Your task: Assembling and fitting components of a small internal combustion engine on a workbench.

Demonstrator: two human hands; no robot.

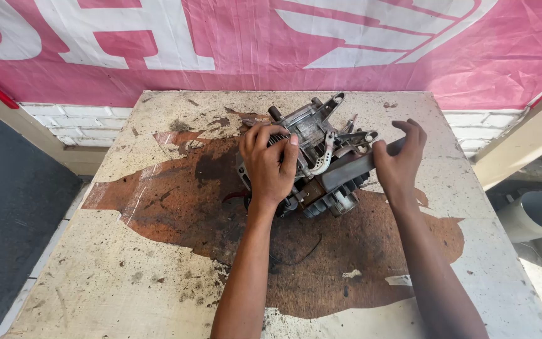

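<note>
A small grey metal engine block [318,158] with cooling fins and brackets lies on a worn, oil-stained wooden table [127,263]. My left hand [269,162] is clamped over the engine's left end, fingers curled around a round finned part. My right hand [401,158] grips a dark flat cover piece [347,169] on the engine's right side, thumb on top and fingers wrapped behind it. Both forearms reach in from the bottom edge of the view.
A pink and white banner [271,44] hangs behind the table over a white brick wall [76,122]. A thin black wire [302,254] lies on the dark stain. A grey pipe [534,216] sits beyond the table's right edge. Dark floor lies to the left.
</note>
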